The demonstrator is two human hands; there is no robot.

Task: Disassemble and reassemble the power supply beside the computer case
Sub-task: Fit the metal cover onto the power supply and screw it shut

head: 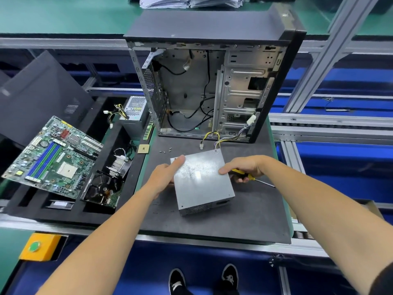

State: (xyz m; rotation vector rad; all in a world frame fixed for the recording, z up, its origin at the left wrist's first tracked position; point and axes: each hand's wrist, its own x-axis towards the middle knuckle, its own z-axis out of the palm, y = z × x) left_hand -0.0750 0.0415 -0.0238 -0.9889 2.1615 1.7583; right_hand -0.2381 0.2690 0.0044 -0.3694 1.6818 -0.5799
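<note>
**A:** Walk me across, left to right. What is at nine o'clock?

**B:** A motherboard (53, 155) propped at a tilt on the black foam tray (70, 207), with a heatsink fan (119, 161) and a drive (102, 189) in the compartments beside it. A second power supply (135, 112) stands at about eleven o'clock, just left of the computer case (209, 81). None of that lies in my way.

**A:** And your left hand?

**B:** My left hand (164, 174) grips the left edge of the power supply (202, 182), thumb laid flat on the top plate near the far corner. I judge it is bracing the box so it will not slide on the black mat (244, 209).

**A:** Where does the box sit?

**B:** Dead centre, flat on the mat, just in front of the open case at twelve o'clock. Its wire bundle (221, 139) trails back toward the case, which may limit how far I can turn it.

**A:** The right hand?

**B:** My right hand (244, 170) is at the box's right edge, curled round a yellow-handled screwdriver (248, 176), shaft pointing out to three o'clock. Its forefinger seems to reach onto the plate, though I cannot say for sure that it touches.

**A:** Anything loose?

**B:** A few small screws (165, 150) lie on the mat at eleven o'clock of the box, beside a small square chip (143, 148). A careless sweep would scatter them.
</note>
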